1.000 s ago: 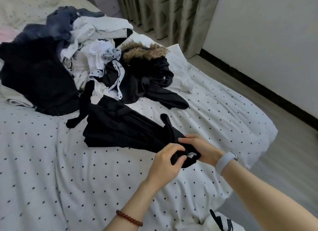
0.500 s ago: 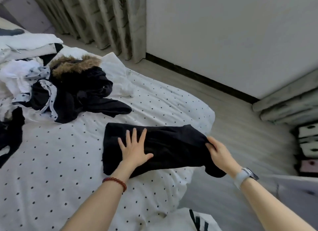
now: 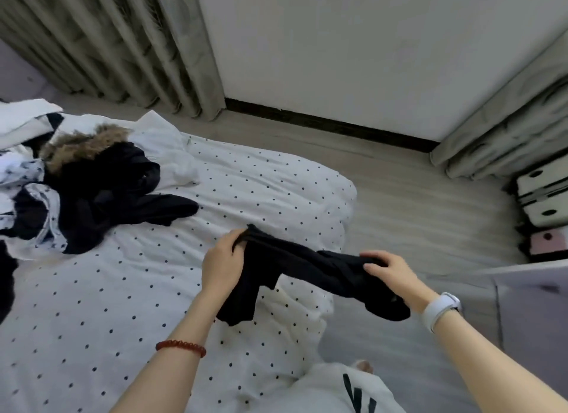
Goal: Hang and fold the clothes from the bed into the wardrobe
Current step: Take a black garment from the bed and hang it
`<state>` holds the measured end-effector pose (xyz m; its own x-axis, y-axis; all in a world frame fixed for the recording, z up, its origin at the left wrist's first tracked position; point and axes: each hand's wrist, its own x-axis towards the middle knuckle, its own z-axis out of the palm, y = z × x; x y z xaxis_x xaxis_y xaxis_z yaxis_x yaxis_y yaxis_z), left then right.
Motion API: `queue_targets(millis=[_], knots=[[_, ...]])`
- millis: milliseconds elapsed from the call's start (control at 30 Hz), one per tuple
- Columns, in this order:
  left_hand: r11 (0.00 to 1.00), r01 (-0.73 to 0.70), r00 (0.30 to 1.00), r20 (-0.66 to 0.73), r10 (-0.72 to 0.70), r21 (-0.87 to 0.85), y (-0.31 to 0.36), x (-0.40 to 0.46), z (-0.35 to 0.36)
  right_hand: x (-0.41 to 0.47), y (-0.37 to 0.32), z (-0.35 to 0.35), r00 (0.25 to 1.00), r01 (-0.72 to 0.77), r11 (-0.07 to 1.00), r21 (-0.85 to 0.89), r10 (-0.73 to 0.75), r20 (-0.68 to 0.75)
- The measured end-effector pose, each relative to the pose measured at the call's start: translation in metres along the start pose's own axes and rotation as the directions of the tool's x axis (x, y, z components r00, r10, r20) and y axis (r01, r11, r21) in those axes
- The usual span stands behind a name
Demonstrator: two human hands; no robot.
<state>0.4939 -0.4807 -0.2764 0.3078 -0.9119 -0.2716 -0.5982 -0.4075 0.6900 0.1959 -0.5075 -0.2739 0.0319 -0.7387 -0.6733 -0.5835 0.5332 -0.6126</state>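
Note:
A folded black garment hangs in the air above the bed's right corner, stretched between both hands. My left hand grips its left end, with a flap drooping below. My right hand holds its right end from above, over the floor beside the bed. The bed has a white sheet with black dots. A heap of clothes lies at its far left, with a black fur-trimmed coat on top and white and dark pieces beside it.
Grey floor runs along the bed's right side to a white wall with a dark skirting. Curtains hang at the back left. White and pink drawer fronts and more curtain fabric show at the right edge.
The black garment was lying flat on the bed under my left palm. Now both hands have lifted it off the sheet and carried it right, and my view has turned right.

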Motion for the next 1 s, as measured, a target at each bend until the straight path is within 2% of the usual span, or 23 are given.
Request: queue_targets(millis=[67,100,133,167,233,300,367,433,467,500,533,567,600,667,733,800,900,1000], knots=[[0.996,-0.094,0.98,-0.175,0.092,-0.002,0.014,0.008,-0.012,0.002,-0.011,-0.006,0.985,0.075,0.946,0.316,-0.021,-0.17],[0.981,-0.185,0.947,-0.257,0.194,0.058,0.017,0.012,-0.017,0.004,-0.017,-0.009,0.971,0.098,0.899,0.427,0.006,-0.237],[0.947,-0.274,0.903,-0.295,0.313,0.165,0.017,0.015,-0.019,0.007,-0.022,-0.011,0.957,0.101,0.879,0.466,0.042,-0.287],[0.904,-0.334,0.858,-0.312,0.409,0.265,0.015,0.016,-0.019,0.01,-0.024,-0.011,0.948,0.079,0.898,0.432,0.066,-0.312],[0.835,-0.384,0.81,-0.29,0.51,0.394,0.004,0.013,-0.016,0.016,-0.021,-0.005,0.953,-0.006,0.958,0.285,0.092,-0.287],[0.775,-0.451,0.789,-0.208,0.579,0.443,-0.012,0.003,-0.011,0.019,-0.016,0.007,0.972,-0.073,0.985,0.155,0.105,-0.21],[0.691,-0.482,0.798,-0.055,0.6,0.539,-0.033,-0.005,-0.002,0.019,-0.017,0.02,0.98,-0.099,0.991,0.09,0.113,-0.162],[0.609,-0.49,0.855,0.206,0.477,0.623,-0.048,-0.014,0.0,0.019,-0.026,0.032,0.986,-0.091,0.996,0.021,0.093,-0.135],[0.591,-0.467,0.884,0.328,0.333,0.658,-0.049,-0.019,-0.001,0.019,-0.031,0.038,0.991,-0.059,0.998,-0.03,0.055,-0.119],[0.618,-0.421,0.896,0.411,0.169,0.664,-0.056,-0.023,0.001,0.021,-0.035,0.046,0.995,-0.014,0.996,-0.094,0.005,-0.096],[0.689,-0.338,0.902,0.43,0.042,0.641,-0.063,-0.025,0.002,0.022,-0.041,0.053,0.996,0.037,0.987,-0.158,-0.049,-0.075],[0.757,-0.242,0.896,0.439,-0.066,0.607,-0.068,-0.027,0.002,0.024,-0.046,0.061,0.994,0.088,0.972,-0.217,-0.1,-0.045],[0.818,-0.158,0.909,0.405,-0.099,0.554,-0.074,-0.027,0.002,0.027,-0.052,0.07,0.989,0.142,0.954,-0.265,-0.148,-0.005],[0.907,0.006,0.97,0.219,-0.107,0.42,-0.08,-0.022,0.003,0.033,-0.065,0.086,0.968,0.252,0.907,-0.337,-0.233,0.096],[0.95,0.2,0.97,0.085,-0.226,0.242,-0.084,-0.01,0.002,0.042,-0.08,0.107,0.946,0.32,0.875,-0.364,-0.273,0.176],[0.931,0.363,0.92,0.147,-0.364,0.033,-0.088,0.001,0.006,0.054,-0.089,0.129,0.94,0.324,0.886,-0.331,-0.263,0.217],[0.867,0.471,0.864,0.283,-0.417,-0.162,-0.093,0.008,0.014,0.073,-0.097,0.158,0.95,0.25,0.924,-0.29,-0.177,0.256],[0.847,0.483,0.87,0.23,-0.436,-0.221,-0.094,0.005,0.016,0.086,-0.093,0.177,0.967,0.176,0.867,-0.465,-0.064,0.248]])
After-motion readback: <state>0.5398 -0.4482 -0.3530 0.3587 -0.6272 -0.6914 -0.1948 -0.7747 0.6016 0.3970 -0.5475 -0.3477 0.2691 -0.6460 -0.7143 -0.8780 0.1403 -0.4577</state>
